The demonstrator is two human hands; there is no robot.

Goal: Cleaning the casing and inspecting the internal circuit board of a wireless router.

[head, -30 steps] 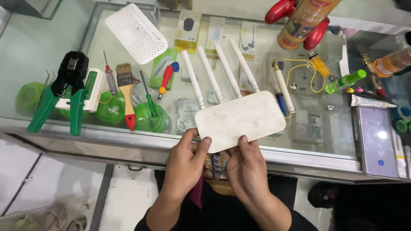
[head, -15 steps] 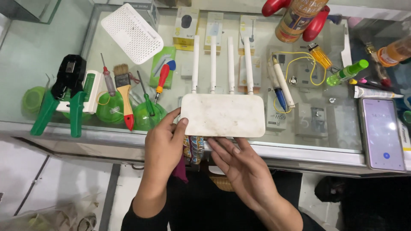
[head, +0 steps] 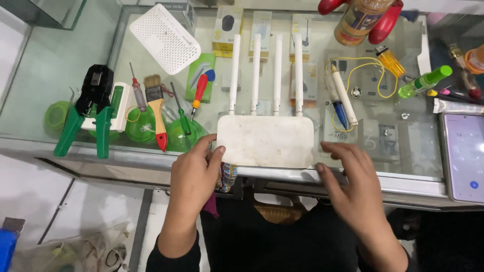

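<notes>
A white router (head: 265, 141) with several upright-lying antennas rests flat on the glass counter (head: 60, 70), near its front edge. My left hand (head: 194, 174) touches the router's left edge with thumb and fingers. My right hand (head: 353, 176) lies flat with fingers spread at the router's right corner, holding nothing. The router's body looks smudged with dirt.
Left of the router lie a green crimping tool (head: 88, 108), a small brush (head: 155, 106), screwdrivers (head: 199, 93) and a white perforated cover (head: 165, 38). A pen (head: 343, 98), yellow wire (head: 375, 75), a green marker (head: 423, 80) and a phone (head: 465, 153) lie to the right.
The router went from tilted in both hands to lying flat and square on the counter. My right hand slid off its underside to the right corner.
</notes>
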